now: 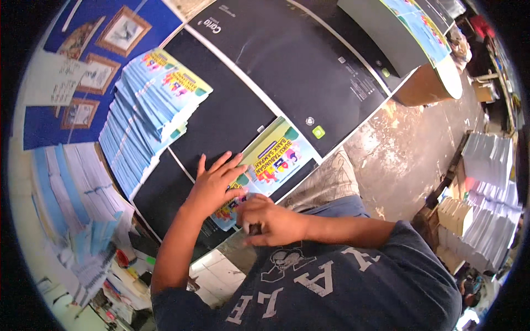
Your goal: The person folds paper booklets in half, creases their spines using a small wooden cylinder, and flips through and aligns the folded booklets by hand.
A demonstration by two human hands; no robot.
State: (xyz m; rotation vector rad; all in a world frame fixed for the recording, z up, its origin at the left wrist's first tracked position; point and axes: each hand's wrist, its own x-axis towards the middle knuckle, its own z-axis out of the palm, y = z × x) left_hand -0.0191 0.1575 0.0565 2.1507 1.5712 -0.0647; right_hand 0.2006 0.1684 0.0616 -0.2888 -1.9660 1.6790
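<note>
A booklet with a colourful cartoon-printed cover [280, 157] lies on the black tabletop near its front edge. Beside it, to the lower left, another printed cover [223, 216] shows partly under my hands; I cannot tell whether the two are joined. My left hand [214, 185] rests with fingers spread at the upper edge of this lower cover. Close by, my right hand [270, 220] is curled over the cover's right side, with fingers bent together. Whatever it may hold is hidden and slightly blurred.
Leaning stacks of matching booklets [149, 102] stand at the table's left. A tall grey-sided stack [386, 36] is at the far right, near a brown roll [428, 85]. Paper piles [72, 193] lie left, and more paper stacks [483, 220] stand on the right.
</note>
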